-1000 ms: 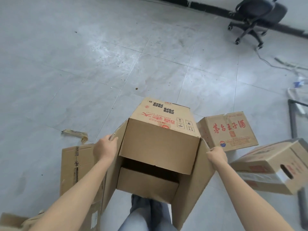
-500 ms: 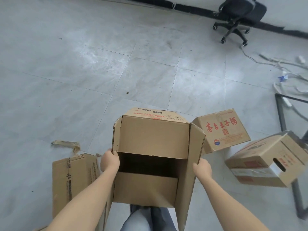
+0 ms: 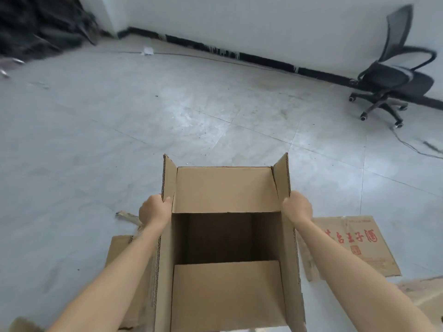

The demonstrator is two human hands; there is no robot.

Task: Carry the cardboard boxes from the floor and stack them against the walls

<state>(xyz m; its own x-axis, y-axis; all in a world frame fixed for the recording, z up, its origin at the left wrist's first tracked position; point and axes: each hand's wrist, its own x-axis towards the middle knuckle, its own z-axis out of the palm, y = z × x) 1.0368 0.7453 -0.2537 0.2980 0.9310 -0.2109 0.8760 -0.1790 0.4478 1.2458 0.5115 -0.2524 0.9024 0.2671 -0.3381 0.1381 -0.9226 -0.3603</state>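
Note:
I hold an open, empty brown cardboard box (image 3: 225,192) in front of me, its mouth turned up toward me and its flaps spread. My left hand (image 3: 154,209) grips its left side flap and my right hand (image 3: 297,208) grips its right side flap. On the floor to the right lies a closed box with red characters (image 3: 354,245), partly behind my right forearm. Another brown box (image 3: 122,250) lies on the floor at the left, mostly hidden by my left arm. The white wall (image 3: 263,22) with a black skirting runs across the far side.
A black office chair (image 3: 395,77) stands by the wall at the far right, with a cable (image 3: 407,144) trailing on the floor near it. A dark heap (image 3: 40,25) fills the far left corner. A torn cardboard strip (image 3: 128,216) lies by my left hand. Grey tiles stretch ahead.
The box has come up off the floor and tipped so that its opening faces me. My view has risen toward the wall, and the floor boxes have slid down and to the sides.

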